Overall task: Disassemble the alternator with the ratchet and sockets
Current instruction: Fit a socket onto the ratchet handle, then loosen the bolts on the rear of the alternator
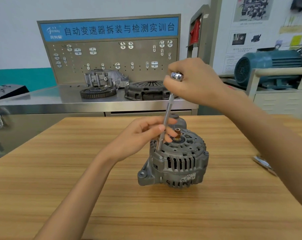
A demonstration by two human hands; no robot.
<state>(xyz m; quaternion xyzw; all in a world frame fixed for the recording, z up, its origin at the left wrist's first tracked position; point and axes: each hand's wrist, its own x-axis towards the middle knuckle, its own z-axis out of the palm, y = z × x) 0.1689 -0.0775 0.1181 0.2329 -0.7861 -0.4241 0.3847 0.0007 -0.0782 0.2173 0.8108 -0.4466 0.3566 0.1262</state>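
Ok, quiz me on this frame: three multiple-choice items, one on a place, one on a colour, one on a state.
1. Where does the alternator stand?
A. on the wooden table
B. on the steel bench
C. on the floor

2. What colour is the motor at the far right?
A. red
B. blue-green
C. yellow

3. How is the ratchet with its extension held?
A. lying flat on the table
B. hanging on the pegboard
C. steeply upright, tip down on the alternator

Answers:
1. A: its housing rests on the wood-grain top.
2. B: its finned body and fan cover are teal.
3. C: the right hand grips the head up top, while the left hand has its fingers around the shaft low down, where the tip meets the housing's edge.
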